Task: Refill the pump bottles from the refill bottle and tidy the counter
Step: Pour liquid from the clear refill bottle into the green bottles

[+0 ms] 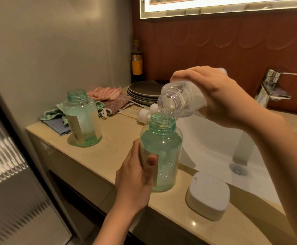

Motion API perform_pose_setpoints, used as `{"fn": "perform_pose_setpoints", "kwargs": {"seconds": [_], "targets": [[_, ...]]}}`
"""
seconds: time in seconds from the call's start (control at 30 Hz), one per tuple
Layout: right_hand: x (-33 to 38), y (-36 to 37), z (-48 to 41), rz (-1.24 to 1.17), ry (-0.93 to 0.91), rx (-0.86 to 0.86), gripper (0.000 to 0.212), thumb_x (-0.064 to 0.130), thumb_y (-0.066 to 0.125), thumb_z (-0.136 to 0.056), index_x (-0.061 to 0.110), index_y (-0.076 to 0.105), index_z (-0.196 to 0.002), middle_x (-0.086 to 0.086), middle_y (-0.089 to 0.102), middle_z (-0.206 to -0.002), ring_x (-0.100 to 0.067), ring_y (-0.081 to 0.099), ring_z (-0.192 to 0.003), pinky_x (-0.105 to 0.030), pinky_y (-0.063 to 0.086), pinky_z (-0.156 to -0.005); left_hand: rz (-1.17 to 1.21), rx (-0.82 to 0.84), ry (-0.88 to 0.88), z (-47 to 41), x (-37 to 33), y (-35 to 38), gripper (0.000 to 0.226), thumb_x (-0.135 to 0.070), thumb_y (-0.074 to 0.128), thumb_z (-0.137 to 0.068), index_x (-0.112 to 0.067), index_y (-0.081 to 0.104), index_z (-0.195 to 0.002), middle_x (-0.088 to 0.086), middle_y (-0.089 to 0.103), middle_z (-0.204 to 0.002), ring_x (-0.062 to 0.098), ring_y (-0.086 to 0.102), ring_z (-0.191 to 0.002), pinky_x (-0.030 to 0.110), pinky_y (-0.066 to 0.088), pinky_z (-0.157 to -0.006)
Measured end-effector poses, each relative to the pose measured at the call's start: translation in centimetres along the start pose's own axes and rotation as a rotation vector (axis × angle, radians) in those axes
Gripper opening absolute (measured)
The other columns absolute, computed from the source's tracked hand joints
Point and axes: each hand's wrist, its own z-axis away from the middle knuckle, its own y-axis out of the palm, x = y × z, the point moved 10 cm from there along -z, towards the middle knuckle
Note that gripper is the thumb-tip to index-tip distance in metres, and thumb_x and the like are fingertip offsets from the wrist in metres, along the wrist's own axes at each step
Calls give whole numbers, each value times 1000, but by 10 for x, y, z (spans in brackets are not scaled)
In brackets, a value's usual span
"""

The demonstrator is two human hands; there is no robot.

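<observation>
Mid-pour: the refill bottle (181, 101) is tipped over the near pump bottle (163, 152).

From the head view, the right hand (220, 96) has its grip wrapped round the clear refill bottle, mouth angled down at seven o'clock, with a thin stream falling into the open green neck. The left hand (135, 181) has its grip curled round the near pump bottle, thumb across the label, steadying it on the surface (112, 151) beside the sink (211, 138). The far pump bottle (83, 119) stands uncapped at ten o'clock, and the white pump heads (146, 112) lie at twelve. I'd judge this the filling step. Next comes righting the refill bottle before the neck overflows, then screwing the pumps back on and tidying the cloths (105, 93).
</observation>
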Motion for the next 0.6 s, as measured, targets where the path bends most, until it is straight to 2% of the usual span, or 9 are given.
{"fn": "perform_pose_setpoints", "kwargs": {"seconds": [0.13, 0.3, 0.43, 0.6], "targets": [[0, -1, 0, -2, 5, -7, 77, -5, 77, -68, 23, 46, -133, -4, 56, -125, -23, 47, -113, -14, 15, -83, 0, 6, -1, 0, 0, 1, 70, -92, 6, -65, -46, 42, -102, -19, 59, -98, 0, 57, -89, 37, 47, -77], [-1, -1, 0, -24, 12, -3, 72, 1, 77, -71, 23, 47, -133, -3, 56, -127, -24, 48, -115, -17, 17, -85, -22, -5, 12, 0, 0, -1, 66, -91, 6, -67, -45, 41, -98, -21, 57, -95, -2, 56, -83, 32, 45, -70], [0, -2, 0, -26, 16, -7, 72, 1, 78, -71, 22, 46, -133, -4, 56, -127, -25, 49, -115, -24, 21, -89, -9, -2, 7, 0, 0, 0, 70, -92, 7, -66, -44, 40, -104, -20, 59, -95, 0, 57, -85, 35, 47, -73], [-1, -1, 0, -23, 13, -7, 73, 0, 77, -71, 22, 46, -133, -4, 56, -126, -24, 48, -114, -18, 18, -87, -15, 4, -4, 0, 1, 1, 67, -93, 5, -64, -48, 40, -101, -20, 59, -98, -2, 56, -87, 35, 47, -75]]}}
